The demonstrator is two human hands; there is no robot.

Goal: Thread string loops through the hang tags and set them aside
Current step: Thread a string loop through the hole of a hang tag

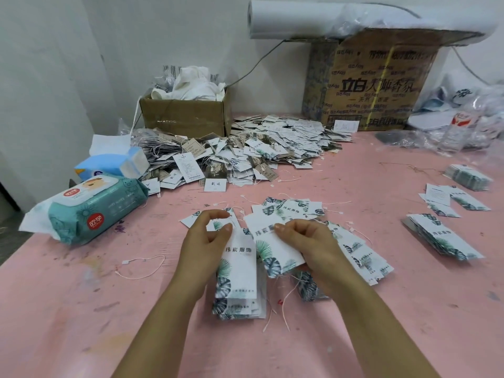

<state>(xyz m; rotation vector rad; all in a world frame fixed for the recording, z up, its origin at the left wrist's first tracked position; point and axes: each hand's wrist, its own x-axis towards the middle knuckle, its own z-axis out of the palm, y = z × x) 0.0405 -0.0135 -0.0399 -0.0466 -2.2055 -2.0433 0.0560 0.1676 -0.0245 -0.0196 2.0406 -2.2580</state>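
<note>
Separating step: one tag is being taken off for threading, and no string shows through it yet.
Left hand (207, 236): fingers curled, gripping the top of the tag stack (237, 274), which sits toward the table's near edge.
Right hand (308, 246): pinching a single tag (275, 249), tilted, thumb on its face, just beside the stack.
String loop (141, 266): lying loose on the pink table (81, 323), left of both hands, well apart.
Heap of strung tags (245, 151): along the far edge.
Next (judgement): needs a free loop fetched and fed through the tag's hole; the hole is too small to see.
</note>
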